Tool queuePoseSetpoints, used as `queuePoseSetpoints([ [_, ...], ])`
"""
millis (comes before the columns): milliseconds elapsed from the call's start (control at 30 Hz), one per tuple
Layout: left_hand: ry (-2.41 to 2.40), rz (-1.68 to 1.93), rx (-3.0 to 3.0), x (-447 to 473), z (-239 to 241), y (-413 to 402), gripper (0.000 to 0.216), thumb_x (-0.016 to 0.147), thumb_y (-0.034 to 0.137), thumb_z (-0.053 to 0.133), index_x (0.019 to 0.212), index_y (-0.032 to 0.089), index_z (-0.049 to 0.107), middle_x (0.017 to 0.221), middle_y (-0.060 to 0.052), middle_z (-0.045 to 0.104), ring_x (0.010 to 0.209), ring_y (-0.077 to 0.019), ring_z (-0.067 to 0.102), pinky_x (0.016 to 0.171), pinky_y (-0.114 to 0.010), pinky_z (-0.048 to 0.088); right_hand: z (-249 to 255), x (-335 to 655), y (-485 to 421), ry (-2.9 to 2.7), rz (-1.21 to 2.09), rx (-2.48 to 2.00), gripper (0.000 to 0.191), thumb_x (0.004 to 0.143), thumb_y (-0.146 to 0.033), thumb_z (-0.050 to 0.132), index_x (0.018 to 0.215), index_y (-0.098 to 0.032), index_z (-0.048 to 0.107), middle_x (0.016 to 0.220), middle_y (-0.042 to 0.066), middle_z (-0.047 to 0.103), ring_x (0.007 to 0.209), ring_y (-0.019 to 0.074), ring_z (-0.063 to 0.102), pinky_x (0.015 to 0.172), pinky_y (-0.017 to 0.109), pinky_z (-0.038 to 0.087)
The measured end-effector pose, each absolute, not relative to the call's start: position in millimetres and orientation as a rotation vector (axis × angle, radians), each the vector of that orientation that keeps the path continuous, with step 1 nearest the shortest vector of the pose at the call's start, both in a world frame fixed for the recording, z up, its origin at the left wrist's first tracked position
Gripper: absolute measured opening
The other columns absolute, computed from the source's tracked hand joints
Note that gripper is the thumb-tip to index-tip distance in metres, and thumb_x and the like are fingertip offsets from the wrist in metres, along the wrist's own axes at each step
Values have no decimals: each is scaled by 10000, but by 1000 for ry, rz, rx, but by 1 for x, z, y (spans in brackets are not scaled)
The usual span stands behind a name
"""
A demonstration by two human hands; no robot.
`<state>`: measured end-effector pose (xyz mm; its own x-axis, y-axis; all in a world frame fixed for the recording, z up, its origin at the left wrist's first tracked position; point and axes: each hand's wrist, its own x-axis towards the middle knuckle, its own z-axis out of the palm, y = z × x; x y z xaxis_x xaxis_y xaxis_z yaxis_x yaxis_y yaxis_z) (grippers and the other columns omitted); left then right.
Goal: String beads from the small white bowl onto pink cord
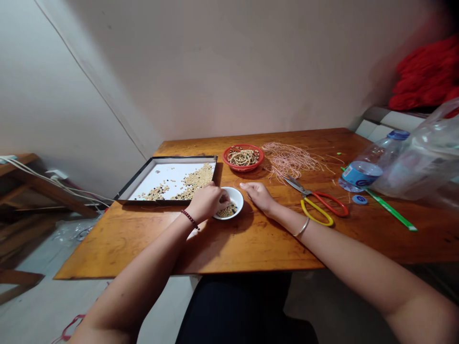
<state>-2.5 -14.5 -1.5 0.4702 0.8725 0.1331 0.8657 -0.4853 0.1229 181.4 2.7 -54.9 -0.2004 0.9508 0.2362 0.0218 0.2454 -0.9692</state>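
My left hand [211,200] reaches over the rim of a small white bowl [237,197], its fingers bent and pressed together down inside. Small tan and dark beads [228,210] lie in the bowl beneath the fingertips; whatever is between them is hidden. To the right of the bowl, my right hand [258,196] is closed in a pinch, thumb against forefinger. A very thin cord shows faintly at its fingertips. Behind the left hand lies a shallow black-edged tray [143,177] with a white bottom, holding many loose tan and dark beads [197,179].
A red basket [244,167] of beaded strands [244,156] stands behind the bowl, beside a heap of pink cords [292,160]. Scissors [306,193] with red and yellow handles lie right. Farther right are a plastic bottle [366,172], blue cap [360,199], green strip [392,211] and clear bag [423,157].
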Motion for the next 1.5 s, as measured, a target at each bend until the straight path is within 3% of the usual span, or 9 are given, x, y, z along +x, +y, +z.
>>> queuePoseSetpoints([
  [233, 1340, 698, 2305, -2, -10, 0, 272, 809, 395, 571, 887, 163, 690, 878, -62, 695, 795, -168, 609, 718, -259, 454, -52, 191, -4, -1759, 582, -1099, 475, 838, -482, 490, 525, -196, 276, 522, -48, 258, 505, 84, 263, 503, 255, 191],
  [467, 1182, 824, 2073, 1, -11, 4, 355, 795, 449, 592, 907, 120, 665, 894, -75, 695, 780, -151, 617, 693, -241, 466, -45, 193, -8, -1829, 383, -1162, 454, 838, -447, 490, 518, -189, 297, 485, -51, 293, 474, 78, 271, 497, 258, 174],
  [1033, 1109, 808, 2144, -3, -18, 9, 275, 812, 393, 575, 893, 144, 658, 875, -64, 685, 790, -165, 618, 710, -267, 471, -43, 193, -11, -1874, 357, -1176, 436, 810, -400, 531, 513, -184, 295, 469, -58, 290, 461, 73, 275, 494, 248, 177],
  [1500, 1296, 647, 2741, 2, -9, -6, 158, 871, 258, 514, 892, 192, 656, 872, -37, 671, 841, -196, 516, 732, -298, 413, -41, 192, -16, -1981, 265, -1301, 360, 791, -370, 537, 512, -177, 416, 472, -39, 402, 472, 87, 305, 509, 254, 174],
])
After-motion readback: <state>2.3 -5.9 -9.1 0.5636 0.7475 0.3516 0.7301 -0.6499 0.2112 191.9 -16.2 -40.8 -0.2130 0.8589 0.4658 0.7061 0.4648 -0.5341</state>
